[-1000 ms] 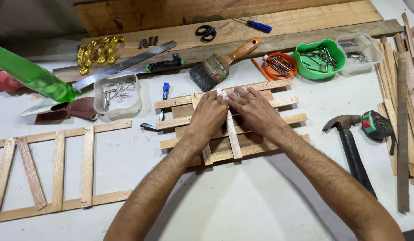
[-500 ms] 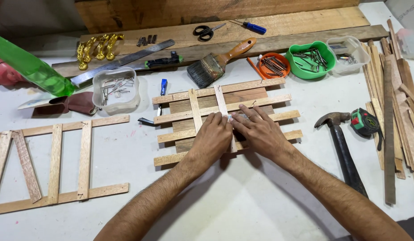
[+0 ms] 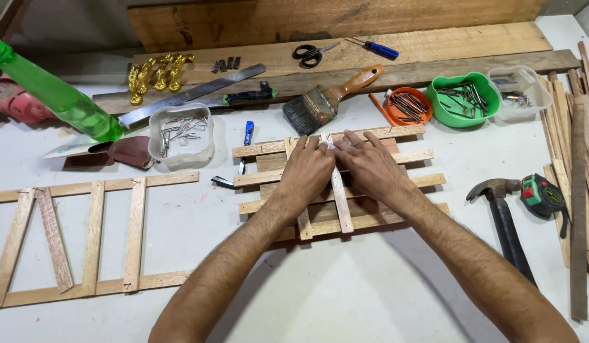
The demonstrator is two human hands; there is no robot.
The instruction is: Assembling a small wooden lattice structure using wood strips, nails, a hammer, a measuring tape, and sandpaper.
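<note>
Bench top is white [image 3: 320, 298], cluttered, wood planks along the back edge. I see the slat lattice [image 3: 371, 219] lying flat at centre. My left hand [image 3: 307, 171] and right hand [image 3: 371, 166] are both palm-down on it, fingertips pinched on the top end of one upright slat [image 3: 340, 203]. Hammer [image 3: 504, 216] right, finished slat frame [image 3: 91, 238] left.

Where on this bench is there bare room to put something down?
Bare white top lies near the front edge, below the slat grid and between the forearms, and between the ladder frame and the grid. The back is crowded: tubs, brush, bowls. Hammer and strips fill the right.
</note>
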